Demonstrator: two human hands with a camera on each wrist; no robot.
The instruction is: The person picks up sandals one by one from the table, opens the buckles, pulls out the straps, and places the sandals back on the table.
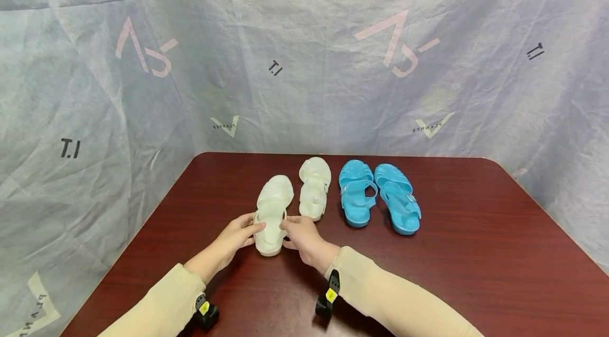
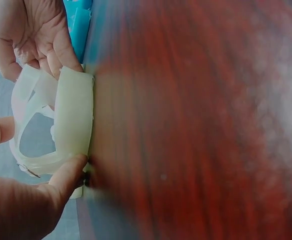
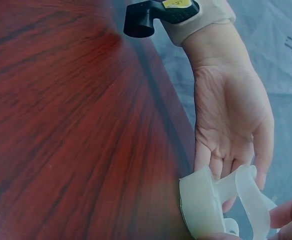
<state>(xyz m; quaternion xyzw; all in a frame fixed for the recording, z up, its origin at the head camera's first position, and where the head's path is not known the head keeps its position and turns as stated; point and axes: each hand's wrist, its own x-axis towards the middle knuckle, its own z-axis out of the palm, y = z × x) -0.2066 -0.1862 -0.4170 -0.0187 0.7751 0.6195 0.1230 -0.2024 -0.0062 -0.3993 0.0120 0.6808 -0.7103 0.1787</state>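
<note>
Head view: the left hand (image 1: 233,239) and right hand (image 1: 306,238) pinch opposite sides of a white sandal (image 1: 271,215), beside a matching sandal (image 1: 313,192).

Two white sandals (image 1: 271,215), two blue sandals (image 1: 356,197)

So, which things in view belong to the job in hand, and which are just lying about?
In the job:
off-white strappy plastic-looking sandal, held by left grip and right grip
probably its off-white strappy mate

Apparently lying about, untouched:
glossy blue strappy sandal
second glossy blue sandal, right of it
</note>
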